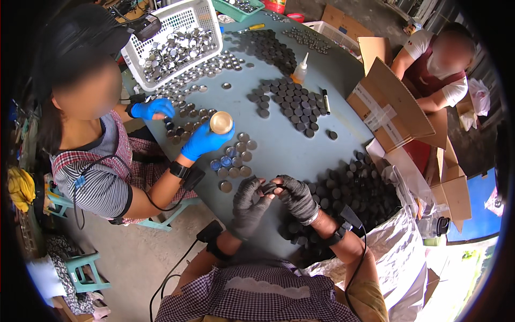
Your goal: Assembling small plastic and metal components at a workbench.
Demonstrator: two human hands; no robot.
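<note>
My left hand (250,206) and my right hand (296,197), both in dark grey fingerless wraps, meet over the near part of the table. Between their fingertips they pinch a small black round cap (269,188). Right beside my right hand spreads a heap of black caps (351,185), partly hidden by my forearm. Round metal caps (245,155) lie in loose rows to the left, just beyond my left hand. Farther back, more black caps (292,102) lie flat in a cluster, with one loose cap (332,134) apart from them.
At left, a co-worker's blue-gloved hand (206,140) holds a round gold-coloured container (221,123). A white basket (138,61) holds metal caps. A dropper bottle (300,70) and marker (325,102) are on the table (225,102). Another person stands behind a cardboard box (397,102).
</note>
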